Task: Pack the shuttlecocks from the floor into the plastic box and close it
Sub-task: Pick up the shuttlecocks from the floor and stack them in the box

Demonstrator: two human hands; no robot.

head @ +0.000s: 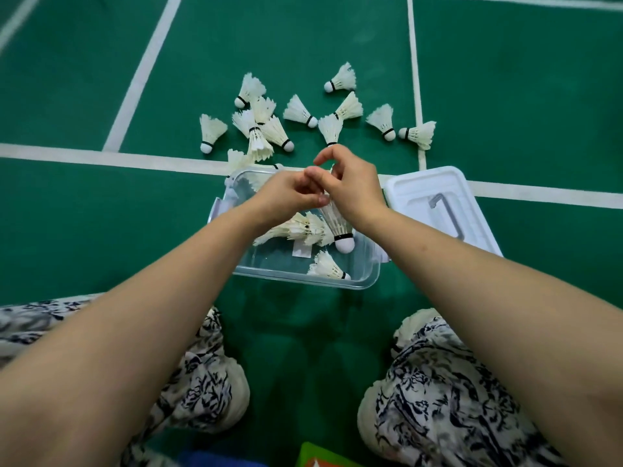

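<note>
A clear plastic box [365, 279] stands open on the green floor in front of my knees. Several white shuttlecocks [305, 229] lie inside it, one [328, 267] near the front wall. My left hand [283, 193] and my right hand [352, 183] meet above the box. Between them hangs a shuttlecock [339, 230], cork down; both hands' fingertips pinch its feather skirt, whose top is hidden by the fingers. Several more shuttlecocks [269, 129] lie scattered on the floor beyond the box. The white lid [414, 193], with a grey handle, lies to the right of the box.
White court lines [101, 158] cross the green floor behind the box. My knees in patterned trousers [438, 382] are at both sides of the lower view. A green and orange item [323, 458] shows at the bottom edge.
</note>
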